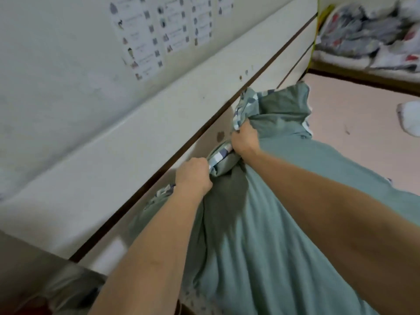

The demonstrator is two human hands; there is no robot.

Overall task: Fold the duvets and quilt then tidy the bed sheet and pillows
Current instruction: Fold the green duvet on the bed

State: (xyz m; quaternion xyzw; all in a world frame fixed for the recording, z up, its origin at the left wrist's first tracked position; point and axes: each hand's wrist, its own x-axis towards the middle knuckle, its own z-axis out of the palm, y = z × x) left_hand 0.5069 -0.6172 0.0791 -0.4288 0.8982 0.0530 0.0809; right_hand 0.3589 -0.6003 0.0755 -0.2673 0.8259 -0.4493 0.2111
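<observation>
- Plain grey-green cotton duvet point(272, 235) hangs long-axis from both fists down toward the person.
- Left hand point(194, 176), nearer, clenches its bunched edge.
- Right hand point(245, 140), beyond, clenches likewise, beside the cream wall point(113, 144).

A sage-green duvet point(272, 223) with a blue-and-white checked underside hangs bunched and lifted over the pink bed sheet point(354, 123), its plain side up and creased in long folds. Its gathered top edge rises near the cream wall panel on the bed sheet's left side, the checked lining showing at the folds. At the far end of the bed sheet lies a heap of white, grey and red patterned bedding point(372, 30); a white pillow point(410, 119) rests on its right edge
</observation>
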